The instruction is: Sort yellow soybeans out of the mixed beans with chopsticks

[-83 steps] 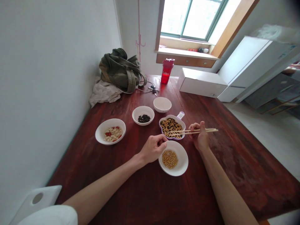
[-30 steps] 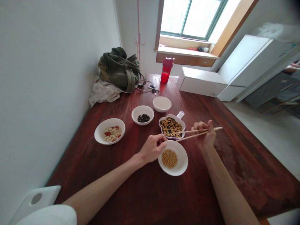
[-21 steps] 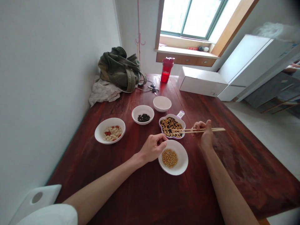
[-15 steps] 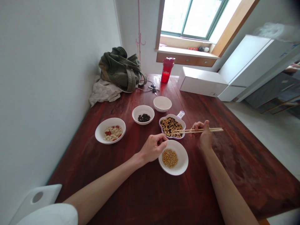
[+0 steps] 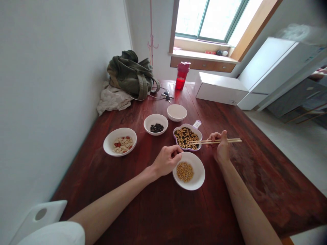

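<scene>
My right hand (image 5: 219, 146) is closed around a pair of chopsticks (image 5: 232, 140). Their tips reach into a purple-rimmed, scalloped dish (image 5: 197, 125) with a short handle, full of mixed yellow and black beans (image 5: 186, 136). My left hand (image 5: 167, 160) pinches the upper left rim of a white bowl (image 5: 198, 178), which is slightly tilted. Yellow soybeans (image 5: 185, 172) lie in that bowl. Whether the chopstick tips grip a bean is too small to tell.
Farther left stand a white bowl of black beans (image 5: 156, 128) and a white bowl (image 5: 108, 144) of pale and reddish nuts. Behind the dish is another white bowl (image 5: 176, 112). A red shaker bottle (image 5: 182, 76), white box (image 5: 219, 89), keys (image 5: 167, 97) and green bag (image 5: 130, 75) sit at the back.
The chopsticks have shifted slightly left within my right hand, with their tips still in the mixed beans. My left hand stays on the bowl's rim.
</scene>
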Motion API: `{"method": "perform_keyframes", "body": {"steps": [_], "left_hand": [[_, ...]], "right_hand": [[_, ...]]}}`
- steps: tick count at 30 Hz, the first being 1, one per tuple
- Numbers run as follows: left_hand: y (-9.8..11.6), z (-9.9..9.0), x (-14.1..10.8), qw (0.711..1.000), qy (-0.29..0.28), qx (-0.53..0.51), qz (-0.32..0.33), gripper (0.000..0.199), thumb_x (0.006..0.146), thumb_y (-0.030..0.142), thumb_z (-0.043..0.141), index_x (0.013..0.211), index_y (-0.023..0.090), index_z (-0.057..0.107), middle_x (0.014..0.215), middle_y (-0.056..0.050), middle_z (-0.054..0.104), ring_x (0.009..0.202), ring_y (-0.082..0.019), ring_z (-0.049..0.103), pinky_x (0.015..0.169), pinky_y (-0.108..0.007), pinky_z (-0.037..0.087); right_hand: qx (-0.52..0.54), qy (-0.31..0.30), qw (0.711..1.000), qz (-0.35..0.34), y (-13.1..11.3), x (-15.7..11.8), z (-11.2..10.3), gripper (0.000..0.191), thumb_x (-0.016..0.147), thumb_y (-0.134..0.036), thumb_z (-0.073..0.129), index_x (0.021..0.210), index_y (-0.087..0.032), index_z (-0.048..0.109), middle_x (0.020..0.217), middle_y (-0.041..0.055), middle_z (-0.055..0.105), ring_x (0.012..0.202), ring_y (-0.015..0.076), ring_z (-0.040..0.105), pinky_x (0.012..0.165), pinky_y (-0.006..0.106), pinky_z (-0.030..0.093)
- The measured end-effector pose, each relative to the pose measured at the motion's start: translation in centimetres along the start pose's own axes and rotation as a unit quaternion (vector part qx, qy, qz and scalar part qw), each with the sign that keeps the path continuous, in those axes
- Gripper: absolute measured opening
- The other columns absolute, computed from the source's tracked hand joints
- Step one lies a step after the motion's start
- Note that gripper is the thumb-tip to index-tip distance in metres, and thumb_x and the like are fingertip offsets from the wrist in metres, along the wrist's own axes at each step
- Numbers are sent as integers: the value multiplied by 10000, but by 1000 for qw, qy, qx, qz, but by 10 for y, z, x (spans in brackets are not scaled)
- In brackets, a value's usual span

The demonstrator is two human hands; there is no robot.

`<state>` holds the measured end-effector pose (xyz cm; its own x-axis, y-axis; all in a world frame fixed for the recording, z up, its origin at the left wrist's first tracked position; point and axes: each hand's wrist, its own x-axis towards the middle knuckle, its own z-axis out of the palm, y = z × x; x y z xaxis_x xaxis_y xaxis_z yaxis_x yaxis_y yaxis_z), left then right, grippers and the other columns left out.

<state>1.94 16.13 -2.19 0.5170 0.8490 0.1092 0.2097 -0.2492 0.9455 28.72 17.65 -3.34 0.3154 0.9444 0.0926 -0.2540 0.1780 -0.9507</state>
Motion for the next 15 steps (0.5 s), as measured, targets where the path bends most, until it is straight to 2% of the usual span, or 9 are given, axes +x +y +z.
{"method": "perform_keyframes", "body": {"steps": [15], "left_hand": [[1,0,0,1000,1,4,2,207,925,256,573,891,120,726,681,2,599,613,-106,492,568,-229,350]], "right_hand": [[-3,15,1000,0,-5,-2,4,646,863,-773,566,550,-208,548,506,-13,516,436,139,581,395,265,478]]}}
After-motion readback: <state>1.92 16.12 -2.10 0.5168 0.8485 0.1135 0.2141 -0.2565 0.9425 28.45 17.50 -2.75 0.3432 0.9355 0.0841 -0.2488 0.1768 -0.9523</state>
